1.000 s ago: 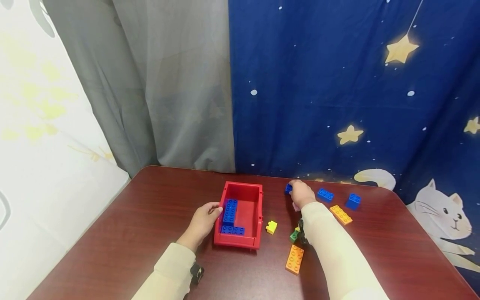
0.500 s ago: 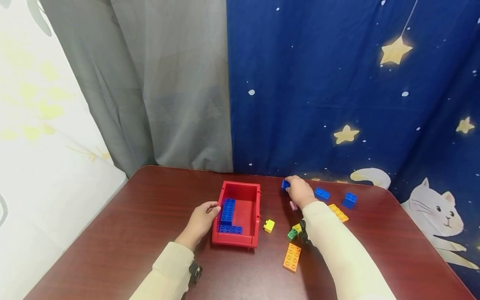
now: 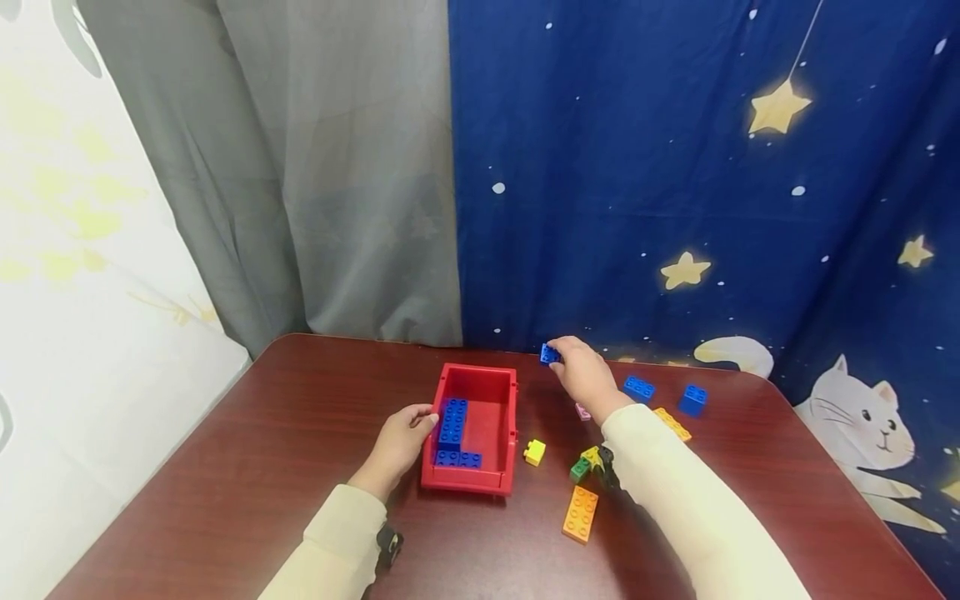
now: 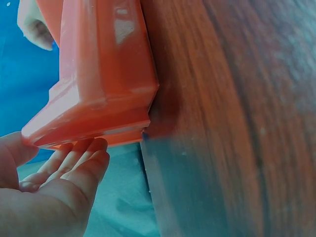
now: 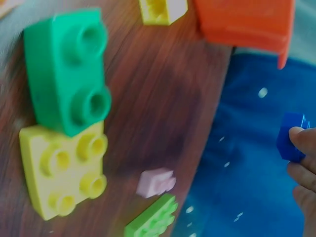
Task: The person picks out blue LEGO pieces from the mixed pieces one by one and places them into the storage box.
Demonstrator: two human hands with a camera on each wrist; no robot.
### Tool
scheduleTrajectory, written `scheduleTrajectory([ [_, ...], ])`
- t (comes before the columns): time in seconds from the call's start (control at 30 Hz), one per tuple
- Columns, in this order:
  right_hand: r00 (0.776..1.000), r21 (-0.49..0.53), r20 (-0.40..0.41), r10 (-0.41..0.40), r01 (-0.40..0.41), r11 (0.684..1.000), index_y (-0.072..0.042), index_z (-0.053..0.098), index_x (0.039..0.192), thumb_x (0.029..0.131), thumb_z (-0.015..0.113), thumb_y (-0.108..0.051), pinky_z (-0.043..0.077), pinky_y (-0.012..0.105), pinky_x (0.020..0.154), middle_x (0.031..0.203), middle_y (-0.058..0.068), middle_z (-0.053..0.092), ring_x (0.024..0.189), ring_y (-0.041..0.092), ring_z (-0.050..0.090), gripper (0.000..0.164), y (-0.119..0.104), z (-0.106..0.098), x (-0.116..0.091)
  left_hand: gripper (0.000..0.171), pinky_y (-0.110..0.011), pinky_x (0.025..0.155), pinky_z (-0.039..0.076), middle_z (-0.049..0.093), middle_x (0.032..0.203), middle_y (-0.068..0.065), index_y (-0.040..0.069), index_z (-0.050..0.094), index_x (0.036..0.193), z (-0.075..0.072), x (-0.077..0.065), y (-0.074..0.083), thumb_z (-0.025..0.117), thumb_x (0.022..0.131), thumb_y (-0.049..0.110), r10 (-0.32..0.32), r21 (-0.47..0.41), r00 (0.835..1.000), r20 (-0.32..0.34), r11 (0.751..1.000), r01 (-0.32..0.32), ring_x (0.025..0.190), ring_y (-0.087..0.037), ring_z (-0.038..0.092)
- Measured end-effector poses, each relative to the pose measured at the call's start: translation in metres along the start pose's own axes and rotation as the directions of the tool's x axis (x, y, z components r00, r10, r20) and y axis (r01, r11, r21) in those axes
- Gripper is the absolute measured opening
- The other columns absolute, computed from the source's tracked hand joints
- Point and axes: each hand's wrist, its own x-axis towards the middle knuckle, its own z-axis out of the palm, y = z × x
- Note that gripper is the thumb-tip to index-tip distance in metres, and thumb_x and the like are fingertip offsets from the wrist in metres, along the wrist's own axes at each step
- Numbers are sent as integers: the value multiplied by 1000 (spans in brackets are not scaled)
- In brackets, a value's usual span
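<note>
In the head view my left hand (image 3: pixel 400 446) is at the left wall of a red plastic box (image 3: pixel 470 481), gripping its rim. The left wrist view shows the thumb at the edge and the fingers (image 4: pixel 81 168) bent against the outer side. Inside the box, blue studded bricks (image 3: pixel 453 425) lie along the left wall and front. My right hand (image 3: pixel 587 377) pinches a small blue brick (image 3: pixel 548 355) between thumb and fingers, held up over the far table edge, right of the box. The right wrist view shows this blue brick (image 5: pixel 290 138) at the fingertips.
Right of the box lie a small yellow brick (image 3: pixel 535 452), a green brick (image 3: pixel 580 469) beside a yellow one (image 3: pixel 592 457), an orange brick (image 3: pixel 581 515) and a pink brick (image 3: pixel 582 412). Farther right are blue bricks (image 3: pixel 693 400) and a yellow-orange brick (image 3: pixel 672 423). Curtains hang behind the table.
My right hand has lifted the blue brick off the table and moved it left toward the box. The left hand stays at the box rim. The view has shifted slightly.
</note>
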Motion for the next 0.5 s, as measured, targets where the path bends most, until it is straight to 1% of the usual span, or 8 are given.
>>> scheduleTrajectory([
  [0.1,998,13,-33,-60,61,998,-4,58,130,91,66,-11,44,47,102,130,14,58,122,31,55,41,-10,-2,-4,40,-52,97,47,59,128,-23,0,53,133,0,0,-1,53,100,21,1,-3,1000,5,1000,-1,118,-39,56],
  [0.2,990,21,-65,-124,126,992,-4,61,127,89,69,-10,47,47,100,126,14,61,118,30,58,39,-18,-2,-10,39,-52,98,46,59,128,-23,-1,53,133,-1,0,-1,52,100,20,7,-5,1000,6,1000,-7,118,-38,57],
  [0.27,986,21,-72,-152,154,988,-4,61,126,88,70,-10,48,46,98,124,13,62,116,30,59,39,-24,-2,-14,39,-52,98,46,59,128,-23,-1,53,133,-1,0,-2,52,100,20,8,-10,1000,7,1000,-8,118,-38,56],
  [0.5,983,23,-38,-178,179,984,-6,62,126,87,72,-12,50,44,96,124,11,62,116,27,59,40,-44,-2,-28,37,-51,98,47,60,125,-23,-3,54,131,0,1,0,52,100,18,16,-16,1000,-1,1000,-16,115,-38,58],
])
